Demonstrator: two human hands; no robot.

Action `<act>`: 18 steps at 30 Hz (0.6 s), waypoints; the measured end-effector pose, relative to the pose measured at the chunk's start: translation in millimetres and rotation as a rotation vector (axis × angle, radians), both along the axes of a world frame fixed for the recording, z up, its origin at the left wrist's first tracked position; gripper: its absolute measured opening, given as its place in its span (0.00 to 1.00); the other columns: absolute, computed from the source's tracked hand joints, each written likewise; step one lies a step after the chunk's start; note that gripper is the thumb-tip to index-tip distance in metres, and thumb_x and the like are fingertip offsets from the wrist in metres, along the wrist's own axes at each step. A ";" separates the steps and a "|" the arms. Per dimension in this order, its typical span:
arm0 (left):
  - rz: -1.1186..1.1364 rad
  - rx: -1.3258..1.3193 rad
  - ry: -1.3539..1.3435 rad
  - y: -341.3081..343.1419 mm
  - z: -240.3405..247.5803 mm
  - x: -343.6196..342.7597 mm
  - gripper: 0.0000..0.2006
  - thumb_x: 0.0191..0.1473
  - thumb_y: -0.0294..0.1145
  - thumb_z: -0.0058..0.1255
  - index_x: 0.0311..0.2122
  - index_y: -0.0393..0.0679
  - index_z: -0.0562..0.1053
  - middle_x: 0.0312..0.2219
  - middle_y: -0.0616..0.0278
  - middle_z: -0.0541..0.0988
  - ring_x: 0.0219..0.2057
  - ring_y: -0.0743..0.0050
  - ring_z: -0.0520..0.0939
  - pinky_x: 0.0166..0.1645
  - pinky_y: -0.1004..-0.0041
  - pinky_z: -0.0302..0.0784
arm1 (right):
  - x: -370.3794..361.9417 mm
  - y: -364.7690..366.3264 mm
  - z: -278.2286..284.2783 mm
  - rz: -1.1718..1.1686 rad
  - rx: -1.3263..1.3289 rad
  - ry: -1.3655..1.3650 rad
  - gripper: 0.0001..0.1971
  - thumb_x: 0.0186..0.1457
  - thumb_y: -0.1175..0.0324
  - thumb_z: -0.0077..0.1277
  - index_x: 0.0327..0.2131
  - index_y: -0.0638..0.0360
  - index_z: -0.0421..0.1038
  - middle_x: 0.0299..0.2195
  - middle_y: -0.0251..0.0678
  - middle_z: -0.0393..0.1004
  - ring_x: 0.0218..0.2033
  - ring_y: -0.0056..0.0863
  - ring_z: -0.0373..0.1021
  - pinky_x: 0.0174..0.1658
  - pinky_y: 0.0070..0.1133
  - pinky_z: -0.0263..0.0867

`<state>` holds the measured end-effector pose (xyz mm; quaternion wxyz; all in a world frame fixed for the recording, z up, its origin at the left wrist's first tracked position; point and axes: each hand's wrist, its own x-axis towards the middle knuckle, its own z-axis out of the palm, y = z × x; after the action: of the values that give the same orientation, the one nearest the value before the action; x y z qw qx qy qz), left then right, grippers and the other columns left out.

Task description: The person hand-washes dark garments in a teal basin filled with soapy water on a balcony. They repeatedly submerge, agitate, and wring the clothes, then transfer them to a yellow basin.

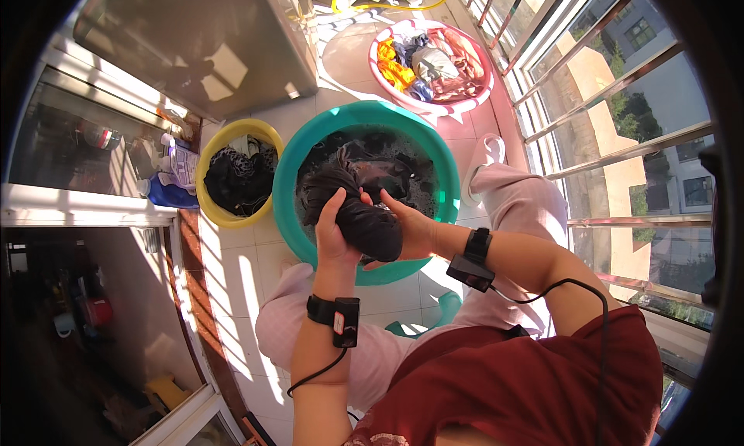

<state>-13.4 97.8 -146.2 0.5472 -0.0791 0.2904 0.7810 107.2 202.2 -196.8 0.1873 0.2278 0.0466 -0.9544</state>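
Note:
A bunched black wet garment [358,217] is held between both hands over the large teal basin [443,148]. My left hand [335,227] grips its left side, thumb up along the cloth. From the right, my right hand [411,227] is closed round the other side, with some fingers hidden beneath it. Part of the dark cloth trails down toward the basin. Dark, foamy water [387,140] fills the basin, and more dark cloth lies in it.
A yellow basin [206,175] of dark clothes stands left of the teal one. Beyond, a pink basin [484,89] holds coloured laundry. Blue and white bottles [172,186] stand by the left window. A metal railing [620,148] runs along the right. A yellow hose [387,8] lies at the far end.

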 end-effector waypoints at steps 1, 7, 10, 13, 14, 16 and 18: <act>0.018 0.009 -0.132 -4.0 3.5 -0.4 0.17 0.54 0.39 0.50 0.41 0.36 0.65 0.29 0.58 0.75 0.33 0.66 0.75 0.42 0.69 0.73 | 3.7 -7.7 -11.0 -0.038 -0.113 0.200 0.43 0.51 0.28 0.35 0.60 0.49 0.57 0.58 0.34 0.62 0.59 0.36 0.58 0.61 0.50 0.48; -0.064 0.180 -0.427 -48.5 7.7 27.8 0.24 0.52 0.45 0.50 0.44 0.35 0.63 0.30 0.62 0.72 0.32 0.67 0.73 0.41 0.73 0.70 | -41.5 -71.8 -94.0 -0.578 -0.024 0.260 0.47 0.42 0.24 0.39 0.55 0.54 0.62 0.46 0.29 0.71 0.33 0.18 0.68 0.40 0.20 0.62; -0.149 0.266 -0.485 -76.0 2.9 35.8 0.26 0.54 0.49 0.45 0.46 0.32 0.64 0.31 0.57 0.74 0.32 0.65 0.76 0.41 0.71 0.72 | -28.5 -62.0 -77.0 -0.511 0.033 0.059 0.50 0.35 0.21 0.43 0.53 0.51 0.66 0.37 0.28 0.77 0.19 0.14 0.68 0.13 0.11 0.60; -0.233 0.235 -0.402 -96.7 1.6 39.7 0.25 0.57 0.50 0.43 0.45 0.33 0.66 0.31 0.56 0.75 0.31 0.66 0.77 0.38 0.71 0.75 | -25.2 -69.6 -34.9 -0.530 0.089 0.007 0.40 0.45 0.28 0.46 0.49 0.51 0.69 0.41 0.34 0.76 0.31 0.26 0.72 0.32 0.24 0.72; -0.132 0.059 -0.263 -99.7 1.6 42.5 0.24 0.57 0.50 0.47 0.44 0.35 0.67 0.31 0.56 0.76 0.31 0.68 0.79 0.36 0.71 0.77 | -25.6 -70.7 -22.8 -0.487 0.128 -0.052 0.36 0.48 0.32 0.46 0.48 0.53 0.70 0.41 0.35 0.76 0.34 0.27 0.72 0.35 0.25 0.71; -0.196 -0.112 -0.132 -101.2 0.8 45.6 0.24 0.56 0.51 0.49 0.43 0.36 0.69 0.30 0.58 0.76 0.28 0.69 0.78 0.33 0.71 0.77 | -32.9 -64.0 -3.7 -0.360 0.169 -0.011 0.30 0.53 0.39 0.45 0.46 0.55 0.71 0.42 0.37 0.76 0.38 0.31 0.72 0.42 0.27 0.70; -0.232 -0.216 -0.005 -97.7 -2.8 49.7 0.22 0.51 0.50 0.58 0.40 0.39 0.72 0.27 0.61 0.77 0.26 0.72 0.79 0.31 0.72 0.77 | -34.9 -57.9 9.1 -0.203 0.378 -0.068 0.22 0.54 0.49 0.47 0.40 0.58 0.74 0.37 0.36 0.78 0.36 0.29 0.74 0.44 0.25 0.70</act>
<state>36.3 0.0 -149.0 0.6229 -0.1055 0.3786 0.6764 72.3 144.3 -187.6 0.0455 0.2946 0.1953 -0.9343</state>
